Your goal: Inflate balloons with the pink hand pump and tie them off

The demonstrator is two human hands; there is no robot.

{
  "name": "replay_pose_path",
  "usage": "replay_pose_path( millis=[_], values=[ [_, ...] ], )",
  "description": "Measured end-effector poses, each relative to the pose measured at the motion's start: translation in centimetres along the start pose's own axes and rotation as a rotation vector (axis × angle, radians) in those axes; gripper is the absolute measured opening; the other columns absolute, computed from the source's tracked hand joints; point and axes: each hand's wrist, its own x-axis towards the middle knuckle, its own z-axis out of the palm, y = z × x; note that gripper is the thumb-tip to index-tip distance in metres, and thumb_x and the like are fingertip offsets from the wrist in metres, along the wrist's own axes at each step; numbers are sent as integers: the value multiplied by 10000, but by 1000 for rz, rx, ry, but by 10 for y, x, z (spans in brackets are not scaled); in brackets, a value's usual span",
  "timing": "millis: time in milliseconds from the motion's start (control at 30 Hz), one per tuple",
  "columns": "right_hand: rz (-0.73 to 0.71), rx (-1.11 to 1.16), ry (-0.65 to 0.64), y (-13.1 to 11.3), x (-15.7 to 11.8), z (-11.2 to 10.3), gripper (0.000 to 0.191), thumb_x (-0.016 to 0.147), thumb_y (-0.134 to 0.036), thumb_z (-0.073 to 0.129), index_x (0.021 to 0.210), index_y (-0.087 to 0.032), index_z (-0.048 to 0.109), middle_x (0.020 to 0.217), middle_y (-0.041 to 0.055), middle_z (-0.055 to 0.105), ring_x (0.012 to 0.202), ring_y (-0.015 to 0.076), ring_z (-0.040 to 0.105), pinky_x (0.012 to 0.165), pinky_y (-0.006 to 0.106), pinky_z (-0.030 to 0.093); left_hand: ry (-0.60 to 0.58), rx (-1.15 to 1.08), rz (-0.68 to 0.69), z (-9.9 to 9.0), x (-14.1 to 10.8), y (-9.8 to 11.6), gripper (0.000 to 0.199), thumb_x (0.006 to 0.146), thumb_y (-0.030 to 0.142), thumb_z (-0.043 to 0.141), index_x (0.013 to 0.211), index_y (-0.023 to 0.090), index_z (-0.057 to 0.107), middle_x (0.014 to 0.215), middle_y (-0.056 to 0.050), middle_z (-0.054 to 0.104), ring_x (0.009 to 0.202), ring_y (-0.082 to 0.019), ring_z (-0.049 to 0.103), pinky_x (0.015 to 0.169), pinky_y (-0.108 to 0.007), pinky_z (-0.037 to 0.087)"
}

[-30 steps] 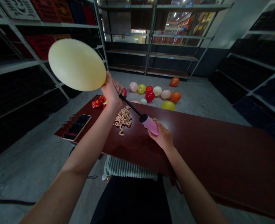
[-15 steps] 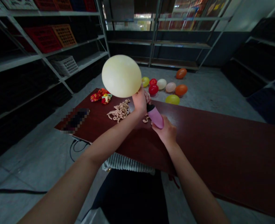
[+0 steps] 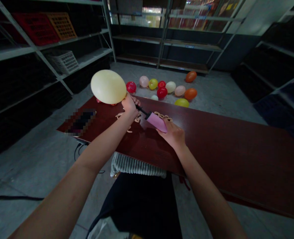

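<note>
Two bare hands are above the tabletop (image 3: 231, 142). The left hand (image 3: 130, 103) is curled at the neck end of a pale yellow inflated balloon (image 3: 108, 86), which covers the tabletop's far left corner from view; its exact pinch cannot be told. The right hand (image 3: 173, 131) wraps the pink barrel of a balloon pump (image 3: 157, 122), whose black rod (image 3: 142, 110) reaches the left hand. A smartphone (image 3: 80, 122), pixelated, lies at the left edge. Several balloons (image 3: 162, 93) rest on the floor (image 3: 216, 99) beyond the far edge.

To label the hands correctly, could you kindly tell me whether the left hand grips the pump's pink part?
No, the right hand grips the pump's pink part.
</note>
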Motion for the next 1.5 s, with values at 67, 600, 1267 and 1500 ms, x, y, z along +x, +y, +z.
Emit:
replay_pose_path(
  millis=[67, 600, 1267, 1500],
  values=[
    [-26, -18, -9, -1, -1, 0, 482, 924, -477, 642, 1295, -171, 626, 1137, 144, 760, 862, 249, 732, 720, 331, 530, 34, -7, 32, -7, 11, 17, 419, 953, 177, 540, 619, 206, 289, 448, 85, 276, 324, -59, 275, 353, -198, 221],
    [71, 257, 110, -1, 3, -6, 484, 878, -431, 691, 1292, -192, 614, 1222, 114, 746, 972, 259, 758, 832, 350, 599, -227, 66, 327, 64, -19, 90, 478, 1083, 382, 446, 672, 208, 276, 491, 81, 206, 358, -57, 207, 373, -203, 164],
    [304, 380, 48, 6, 3, -3, 508, 843, -450, 719, 1312, -282, 622, 1188, 39, 764, 967, 267, 765, 804, 382, 622, -423, -5, 82, 37, -36, -30, 407, 933, 428, 684, 691, 200, 450, 544, 50, 413, 418, -86, 415, 400, -205, 344],
    [148, 235, 21, -1, 0, 6, 525, 842, -449, 732, 1324, -268, 626, 1199, 62, 759, 984, 269, 759, 794, 364, 615, -274, 20, 122, 9, -20, -15, 438, 947, 512, 634, 714, 214, 414, 517, 68, 382, 377, -87, 377, 375, -205, 312]
  ],
)
